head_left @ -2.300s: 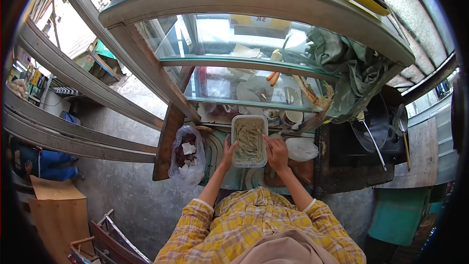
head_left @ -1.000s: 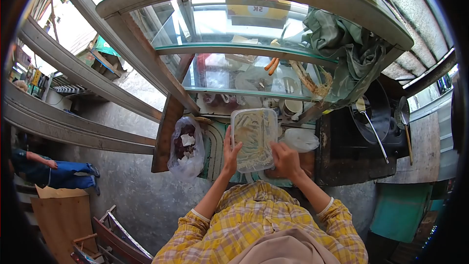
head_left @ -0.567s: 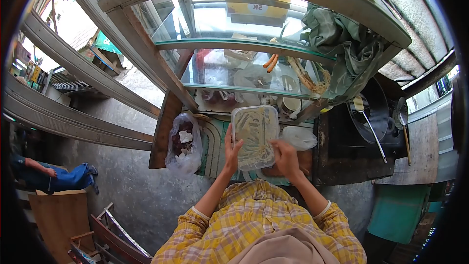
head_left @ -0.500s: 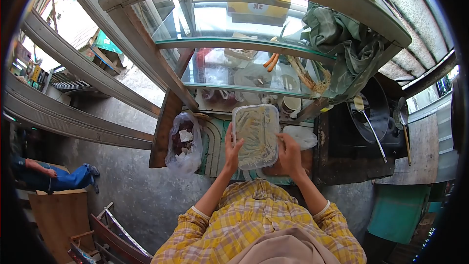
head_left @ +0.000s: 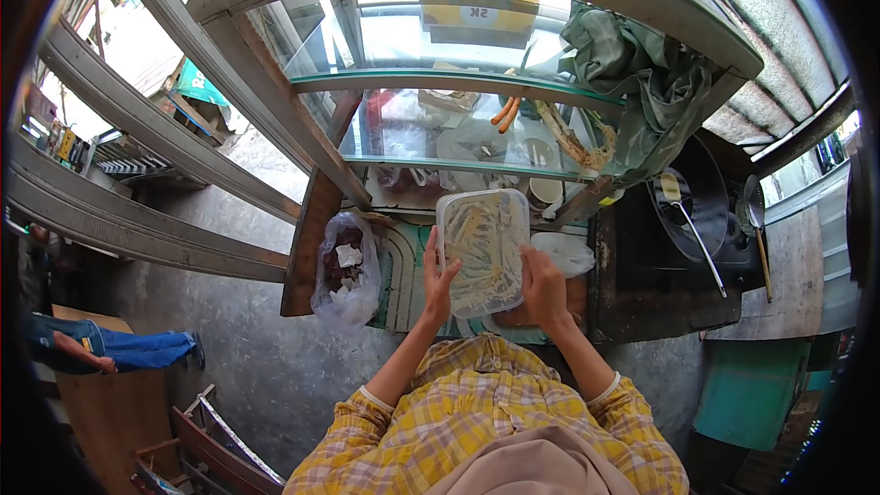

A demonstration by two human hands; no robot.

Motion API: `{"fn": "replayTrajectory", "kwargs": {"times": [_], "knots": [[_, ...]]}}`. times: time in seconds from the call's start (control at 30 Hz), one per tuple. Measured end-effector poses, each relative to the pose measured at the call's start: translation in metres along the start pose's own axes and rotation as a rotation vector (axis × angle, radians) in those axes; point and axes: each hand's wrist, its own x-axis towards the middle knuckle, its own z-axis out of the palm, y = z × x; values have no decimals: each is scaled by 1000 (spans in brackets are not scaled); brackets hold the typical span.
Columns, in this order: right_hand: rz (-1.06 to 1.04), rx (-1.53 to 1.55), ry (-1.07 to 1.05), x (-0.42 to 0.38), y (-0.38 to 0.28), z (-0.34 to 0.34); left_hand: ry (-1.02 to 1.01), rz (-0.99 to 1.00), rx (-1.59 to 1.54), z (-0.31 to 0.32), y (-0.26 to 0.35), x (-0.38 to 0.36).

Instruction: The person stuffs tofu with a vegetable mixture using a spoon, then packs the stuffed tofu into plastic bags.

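Both hands clamped on a clear container above the desk

The left hand (head_left: 437, 273) and right hand (head_left: 544, 282) gripped opposite sides of the clear container (head_left: 483, 247) of pale strips, over the desk (head_left: 403, 284), beside a plastic bag (head_left: 346, 270).

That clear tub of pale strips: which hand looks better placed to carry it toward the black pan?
Probably the right hand: it grips the tub on the side facing the black pan; the left hand holds the far side.
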Motion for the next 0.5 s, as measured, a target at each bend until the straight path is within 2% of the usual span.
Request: {"fn": "replayTrajectory", "kwargs": {"times": [0.13,0.23,0.33,0.43,0.5], "knots": [[25,39,-266,-19,-19,-5,-8,-51,-100,-2,-1,4],[-97,103,-98,-12,-8,-3,-6,-49,-74,-3,1,0],[53,84,32,2,-13,-13,38,19,-24,1,-2,-2],[16,4,11,-7,-16,-8,47,98,57,5,2,-5],[27,49,-101,-20,-24,-8,42,51,-21,3,2,-6]]}}
